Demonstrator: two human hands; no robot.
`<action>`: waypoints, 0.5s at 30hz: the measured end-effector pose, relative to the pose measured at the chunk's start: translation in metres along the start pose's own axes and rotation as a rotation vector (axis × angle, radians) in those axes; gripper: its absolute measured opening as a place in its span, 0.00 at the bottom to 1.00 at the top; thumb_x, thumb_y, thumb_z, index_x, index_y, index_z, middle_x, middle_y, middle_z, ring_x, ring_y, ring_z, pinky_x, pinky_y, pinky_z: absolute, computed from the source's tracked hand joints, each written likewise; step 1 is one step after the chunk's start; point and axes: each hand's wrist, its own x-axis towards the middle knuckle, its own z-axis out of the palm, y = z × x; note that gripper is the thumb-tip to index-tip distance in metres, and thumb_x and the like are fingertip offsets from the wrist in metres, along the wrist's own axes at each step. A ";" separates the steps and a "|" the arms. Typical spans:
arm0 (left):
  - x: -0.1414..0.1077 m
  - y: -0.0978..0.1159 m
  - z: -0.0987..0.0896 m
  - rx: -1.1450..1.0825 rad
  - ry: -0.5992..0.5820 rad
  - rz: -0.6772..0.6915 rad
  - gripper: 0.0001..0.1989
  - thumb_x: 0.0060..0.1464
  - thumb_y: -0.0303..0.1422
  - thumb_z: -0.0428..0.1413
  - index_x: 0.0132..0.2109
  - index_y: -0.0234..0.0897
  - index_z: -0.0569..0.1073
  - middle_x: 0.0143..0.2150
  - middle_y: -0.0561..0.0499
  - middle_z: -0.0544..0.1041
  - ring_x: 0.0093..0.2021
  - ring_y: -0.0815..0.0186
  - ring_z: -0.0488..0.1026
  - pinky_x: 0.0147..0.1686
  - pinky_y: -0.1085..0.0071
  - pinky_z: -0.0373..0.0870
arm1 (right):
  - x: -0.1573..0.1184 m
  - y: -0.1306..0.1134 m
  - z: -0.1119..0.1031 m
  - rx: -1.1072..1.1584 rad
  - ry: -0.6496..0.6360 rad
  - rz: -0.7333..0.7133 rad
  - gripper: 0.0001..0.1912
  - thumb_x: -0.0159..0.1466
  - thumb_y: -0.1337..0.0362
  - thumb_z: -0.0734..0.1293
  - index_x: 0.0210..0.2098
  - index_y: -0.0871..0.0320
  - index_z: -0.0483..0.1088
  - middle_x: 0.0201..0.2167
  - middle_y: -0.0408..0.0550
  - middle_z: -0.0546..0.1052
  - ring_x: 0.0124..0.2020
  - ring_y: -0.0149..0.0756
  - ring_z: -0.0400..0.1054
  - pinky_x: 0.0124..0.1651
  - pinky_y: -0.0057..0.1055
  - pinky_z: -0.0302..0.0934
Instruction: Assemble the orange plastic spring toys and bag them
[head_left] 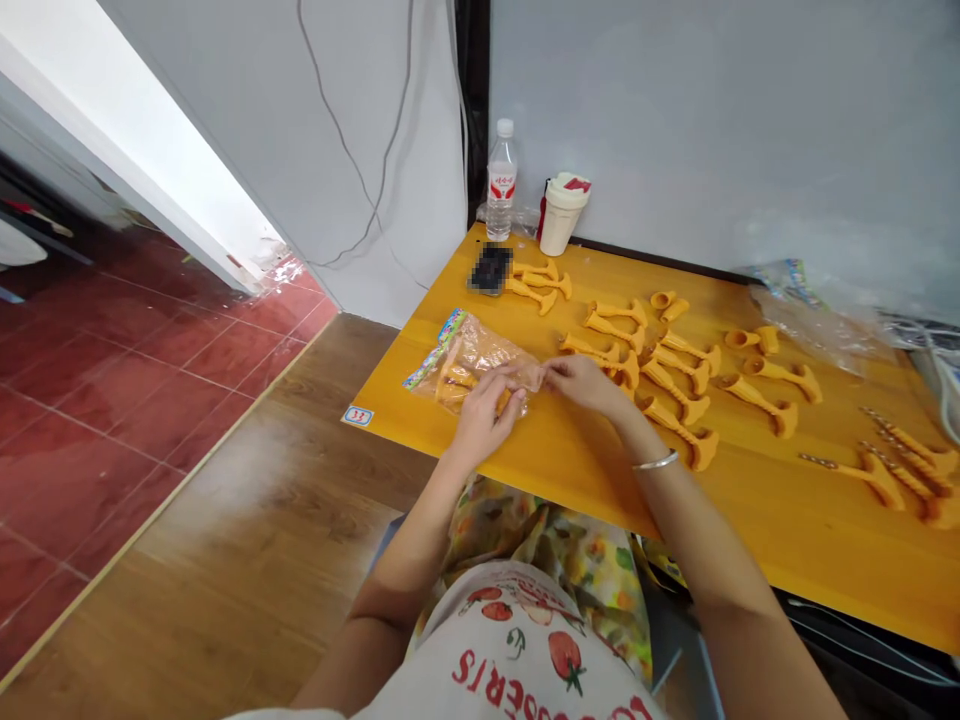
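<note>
A clear plastic bag (491,345) with a colourful printed strip lies on the yellow table (420,430), and orange plastic parts show through its film. My left hand (486,415) is closed over the bag's near side, its fingers pressing the film and the parts inside. Thumb and fingers of my right hand (581,385) pinch the bag's right end. Just beyond my right hand lie several orange plastic pieces with T-shaped ends (679,390). Fingers partly hide the bag's contents.
A water bottle (501,185), a white cup (562,215) and a phone (491,270) stand or lie at the back left. More clear bags (817,310) are at the back right. Orange T-handled pieces with spiral metal rods (877,475) lie at the right.
</note>
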 end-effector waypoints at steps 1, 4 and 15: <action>0.000 -0.003 0.002 0.011 -0.012 -0.013 0.06 0.66 0.33 0.50 0.39 0.39 0.68 0.53 0.42 0.77 0.57 0.58 0.74 0.59 0.55 0.69 | 0.008 0.001 -0.009 -0.136 0.071 0.022 0.15 0.67 0.60 0.60 0.36 0.59 0.77 0.33 0.50 0.80 0.36 0.39 0.72 0.45 0.35 0.65; -0.002 -0.010 0.010 0.088 -0.041 -0.013 0.06 0.65 0.33 0.51 0.38 0.39 0.68 0.52 0.42 0.77 0.57 0.57 0.73 0.62 0.51 0.66 | 0.040 0.001 -0.026 -0.441 0.249 0.082 0.17 0.69 0.64 0.58 0.48 0.58 0.76 0.48 0.56 0.79 0.50 0.45 0.71 0.54 0.40 0.63; -0.004 -0.013 0.023 0.413 -0.224 0.082 0.06 0.60 0.31 0.56 0.44 0.37 0.72 0.54 0.41 0.77 0.63 0.47 0.67 0.66 0.42 0.59 | 0.113 0.008 -0.031 -0.704 0.088 0.017 0.26 0.68 0.73 0.56 0.63 0.53 0.66 0.61 0.56 0.70 0.61 0.55 0.58 0.55 0.52 0.62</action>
